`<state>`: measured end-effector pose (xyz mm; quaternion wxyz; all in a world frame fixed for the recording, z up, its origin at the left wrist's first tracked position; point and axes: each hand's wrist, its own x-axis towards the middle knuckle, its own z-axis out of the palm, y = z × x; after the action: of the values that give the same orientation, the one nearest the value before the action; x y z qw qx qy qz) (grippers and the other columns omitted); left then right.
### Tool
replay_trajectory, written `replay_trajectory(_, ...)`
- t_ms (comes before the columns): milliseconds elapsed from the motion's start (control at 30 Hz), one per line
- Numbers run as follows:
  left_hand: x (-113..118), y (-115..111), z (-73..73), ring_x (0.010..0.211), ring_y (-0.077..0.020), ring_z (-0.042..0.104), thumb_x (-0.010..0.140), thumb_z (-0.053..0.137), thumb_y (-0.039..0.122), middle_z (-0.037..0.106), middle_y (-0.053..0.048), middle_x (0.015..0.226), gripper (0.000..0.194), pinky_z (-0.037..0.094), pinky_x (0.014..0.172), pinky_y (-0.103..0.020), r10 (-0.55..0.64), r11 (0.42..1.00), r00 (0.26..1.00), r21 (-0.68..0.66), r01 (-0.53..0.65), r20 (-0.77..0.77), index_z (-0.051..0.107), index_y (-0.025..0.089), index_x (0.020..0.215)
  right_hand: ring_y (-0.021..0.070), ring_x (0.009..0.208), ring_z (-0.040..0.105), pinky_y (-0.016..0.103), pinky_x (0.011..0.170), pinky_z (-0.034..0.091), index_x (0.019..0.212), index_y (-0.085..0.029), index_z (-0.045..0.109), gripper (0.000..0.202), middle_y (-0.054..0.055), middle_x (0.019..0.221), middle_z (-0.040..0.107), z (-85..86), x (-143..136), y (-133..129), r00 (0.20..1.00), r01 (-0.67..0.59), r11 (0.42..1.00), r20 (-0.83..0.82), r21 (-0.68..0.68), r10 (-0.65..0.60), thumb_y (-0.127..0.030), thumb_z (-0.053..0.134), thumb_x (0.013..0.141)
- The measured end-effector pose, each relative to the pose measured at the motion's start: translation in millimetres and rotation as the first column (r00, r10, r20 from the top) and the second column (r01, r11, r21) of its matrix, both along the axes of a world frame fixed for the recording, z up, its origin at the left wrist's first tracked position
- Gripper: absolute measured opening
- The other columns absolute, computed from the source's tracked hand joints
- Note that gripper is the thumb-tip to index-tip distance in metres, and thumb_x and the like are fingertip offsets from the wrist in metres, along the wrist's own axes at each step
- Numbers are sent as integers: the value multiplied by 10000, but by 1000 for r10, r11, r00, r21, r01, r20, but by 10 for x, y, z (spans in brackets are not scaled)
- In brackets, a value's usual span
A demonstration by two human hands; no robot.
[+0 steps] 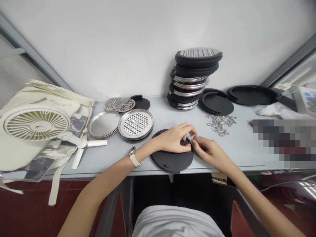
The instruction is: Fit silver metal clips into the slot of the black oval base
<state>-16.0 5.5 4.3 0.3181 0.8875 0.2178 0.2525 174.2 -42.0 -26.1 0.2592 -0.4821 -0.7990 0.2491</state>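
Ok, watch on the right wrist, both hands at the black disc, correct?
Wrong wrist: the head view shows the watch on the left one. The rest stands: left hand and right hand are both at the black disc.

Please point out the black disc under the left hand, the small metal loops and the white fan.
Black disc (175, 160): head view, its flat face.
Small metal loops (221, 124): head view, the heap's middle.
White fan (40, 126): head view, its round hub.
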Motion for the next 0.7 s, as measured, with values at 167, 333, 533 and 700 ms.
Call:
replay_trajectory(167,1,-2,-12,701,-100,519,723,567,122,541,-41,999,318,460,695,-248,-36,999,999,-2,37,28,496,178,1028,125,530,461,244,523,362,704,-188,518,275,-2,625,513,10,-11,-2,999,-15,1000,33,6,15,-292,395,928)
replay_trajectory(333,-5,-2,-20,740,-114,546,731,581,155,561,-32,996,328,461,731,-258,-15,1000,1000,-1,15,-19,499,194,1046,116,507,447,238,509,353,647,-194,477,264,-15,592,482,15,-2,-10,999,-15,999,49,34,13,-251,413,897)
replay_trajectory(533,1,-11,-5,773,-126,575,715,594,154,583,-17,946,329,455,731,-247,11,1000,999,-13,-11,-50,512,199,1030,119,518,464,237,519,363,657,-192,491,239,-13,594,491,1,5,-7,998,-24,998,55,60,21,-241,433,884)
replay_trajectory(700,6,-7,-21,738,-119,570,709,606,158,588,-6,906,311,451,699,-239,24,1000,999,-7,-25,-47,525,202,1007,122,517,464,240,518,364,648,-193,487,259,-11,587,494,-3,5,-4,998,-28,998,53,59,25,-253,430,893)
